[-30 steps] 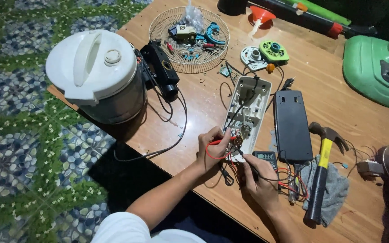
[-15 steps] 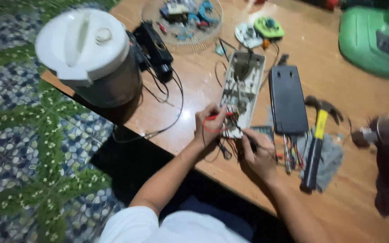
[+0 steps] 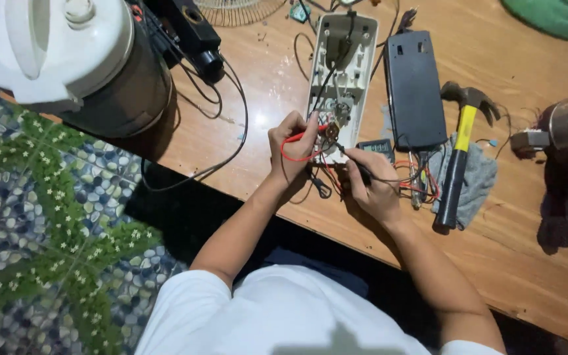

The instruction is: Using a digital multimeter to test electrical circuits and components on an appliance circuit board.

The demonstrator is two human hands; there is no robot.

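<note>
An opened white device casing point(image 3: 343, 72) with wiring inside lies on the wooden table point(image 3: 547, 263). My left hand point(image 3: 290, 148) pinches a red test probe with its red lead against the casing's near end. My right hand point(image 3: 373, 184) grips a black test probe, its tip touching the same spot in the casing. A small dark meter point(image 3: 377, 148) lies just beyond my right hand, with red and black leads tangled beside it.
A black cover panel point(image 3: 415, 89) lies right of the casing. A yellow-handled hammer point(image 3: 458, 158) rests on a grey cloth point(image 3: 478, 181). A white-lidded cooker pot point(image 3: 67, 59) stands at the table's left corner, black cables trailing off it. A patterned floor lies on the left.
The view has closed in on the casing and shifted down. Both hands stay at the casing's near end with the probes held against it.
</note>
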